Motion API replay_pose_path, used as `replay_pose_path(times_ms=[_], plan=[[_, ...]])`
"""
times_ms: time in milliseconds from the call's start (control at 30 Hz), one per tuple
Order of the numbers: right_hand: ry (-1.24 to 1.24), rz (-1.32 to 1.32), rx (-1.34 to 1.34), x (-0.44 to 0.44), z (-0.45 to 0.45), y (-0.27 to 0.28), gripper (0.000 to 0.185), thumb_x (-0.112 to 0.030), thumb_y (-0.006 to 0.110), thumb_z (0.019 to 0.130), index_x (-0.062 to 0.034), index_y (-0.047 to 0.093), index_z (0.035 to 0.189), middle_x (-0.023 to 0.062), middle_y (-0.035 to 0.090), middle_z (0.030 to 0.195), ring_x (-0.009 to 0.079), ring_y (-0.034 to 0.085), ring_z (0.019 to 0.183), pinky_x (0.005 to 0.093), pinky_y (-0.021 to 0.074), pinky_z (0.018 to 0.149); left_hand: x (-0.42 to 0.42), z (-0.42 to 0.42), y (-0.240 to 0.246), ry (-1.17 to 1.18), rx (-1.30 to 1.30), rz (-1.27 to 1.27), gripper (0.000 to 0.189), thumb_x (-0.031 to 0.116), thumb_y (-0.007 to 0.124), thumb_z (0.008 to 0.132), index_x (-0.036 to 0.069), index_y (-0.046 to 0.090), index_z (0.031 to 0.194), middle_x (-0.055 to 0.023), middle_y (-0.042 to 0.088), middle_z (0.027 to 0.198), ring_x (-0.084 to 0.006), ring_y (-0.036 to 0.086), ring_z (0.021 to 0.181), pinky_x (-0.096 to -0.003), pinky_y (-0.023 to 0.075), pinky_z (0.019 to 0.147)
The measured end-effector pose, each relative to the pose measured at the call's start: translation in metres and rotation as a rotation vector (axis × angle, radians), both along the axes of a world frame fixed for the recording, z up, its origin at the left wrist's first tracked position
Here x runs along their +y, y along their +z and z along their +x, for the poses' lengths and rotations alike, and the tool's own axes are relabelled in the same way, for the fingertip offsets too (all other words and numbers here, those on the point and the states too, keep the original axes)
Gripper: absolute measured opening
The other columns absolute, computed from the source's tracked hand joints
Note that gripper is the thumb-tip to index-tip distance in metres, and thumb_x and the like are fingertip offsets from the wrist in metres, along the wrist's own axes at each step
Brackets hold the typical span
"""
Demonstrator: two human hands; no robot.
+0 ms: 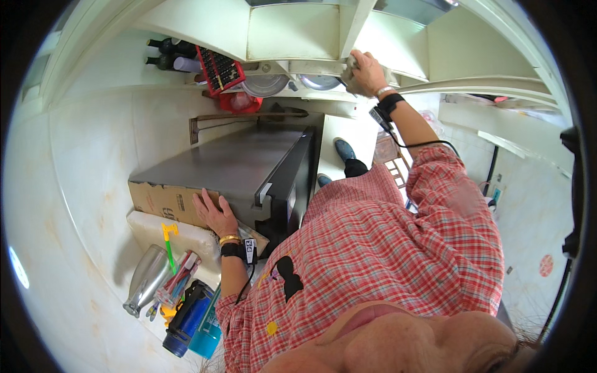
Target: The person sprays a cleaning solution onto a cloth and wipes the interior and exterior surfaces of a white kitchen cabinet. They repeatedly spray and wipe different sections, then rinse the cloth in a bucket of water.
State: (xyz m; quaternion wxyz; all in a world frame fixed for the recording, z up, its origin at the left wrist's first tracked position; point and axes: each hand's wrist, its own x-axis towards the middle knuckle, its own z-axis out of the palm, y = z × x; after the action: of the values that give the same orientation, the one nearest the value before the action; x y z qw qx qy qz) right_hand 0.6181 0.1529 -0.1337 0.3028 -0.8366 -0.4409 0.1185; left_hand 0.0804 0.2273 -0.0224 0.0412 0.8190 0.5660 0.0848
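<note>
At the upper right of the head view, my right hand [369, 73] is closed around a greyish cloth [353, 80], held against the lower edge of the pale wooden shelf unit [293, 32]. My left hand [215, 215] rests with spread fingers on a cardboard piece [163, 201] at the near end of a dark grey cabinet-like appliance [224, 156]. Its palm side is hidden. Under the shelf unit lie a round metal lid [265, 86] and a shiny metal dish [320, 82], just left of the cloth.
Bottles [163, 61] and a red-framed abacus [219, 70] are at the upper left, above a red bag [239, 102]. Below the appliance stand white foam [175, 231], a silver vase-like vessel [150, 275] and a blue bottle [189, 317]. A wooden chair [389, 154] is beyond my feet.
</note>
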Motion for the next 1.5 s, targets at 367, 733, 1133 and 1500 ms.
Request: replay_pose_path(times_ms=[367, 733, 1133, 1500], plan=[[0.35, 0.127, 0.659, 0.028, -0.137, 0.063, 0.044, -0.003, 0.056, 0.076, -0.0065, 0.058, 0.12, 0.0116, 0.066, 0.103, 0.0196, 0.063, 0.096, 0.0307, 0.0487, 0.088, 0.008, -0.026, -0.029, 0.026, -0.147, 0.101, 0.049, 0.034, 0.053, 0.093, 0.012, 0.049, 0.136, -0.0214, 0.038, 0.145, -0.0382, 0.035, 0.134, -0.0492, 0.0251, 0.11], [0.837, 0.307, 0.847, 0.04, -0.246, 0.187, 0.045, 0.0, 0.059, 0.08, -0.007, 0.055, 0.125, 0.0038, 0.065, 0.108, 0.0123, 0.059, 0.1, 0.0272, 0.0478, 0.089, 0.02, -0.038, -0.043, 0.199, -0.857, -0.076, 0.04, 0.032, 0.042, 0.101, 0.004, 0.068, 0.109, -0.0148, 0.054, 0.132, -0.0283, 0.045, 0.128, -0.0359, 0.0313, 0.107], [1.231, -0.074, 0.699, 0.005, -0.356, 0.175, 0.052, -0.005, 0.059, 0.077, -0.009, 0.053, 0.128, 0.0128, 0.063, 0.11, 0.0222, 0.062, 0.097, 0.0322, 0.0482, 0.087, -0.012, -0.029, 0.02, 0.531, -1.102, 0.084, 0.039, 0.033, 0.055, 0.097, 0.005, 0.063, 0.071, 0.0051, 0.053, 0.06, -0.005, 0.046, 0.059, -0.0237, 0.0378, 0.054], [1.302, -0.065, 0.184, 0.019, -0.399, 0.112, 0.042, -0.02, 0.065, 0.081, -0.0029, 0.055, 0.118, 0.0242, 0.065, 0.095, 0.044, 0.06, 0.092, 0.0466, 0.0495, 0.077, -0.051, -0.006, 0.049, 0.096, -0.975, 0.004, 0.014, 0.019, 0.062, 0.087, 0.005, 0.067, 0.087, -0.0076, 0.066, 0.088, -0.0212, 0.062, 0.088, -0.0317, 0.0473, 0.08]])
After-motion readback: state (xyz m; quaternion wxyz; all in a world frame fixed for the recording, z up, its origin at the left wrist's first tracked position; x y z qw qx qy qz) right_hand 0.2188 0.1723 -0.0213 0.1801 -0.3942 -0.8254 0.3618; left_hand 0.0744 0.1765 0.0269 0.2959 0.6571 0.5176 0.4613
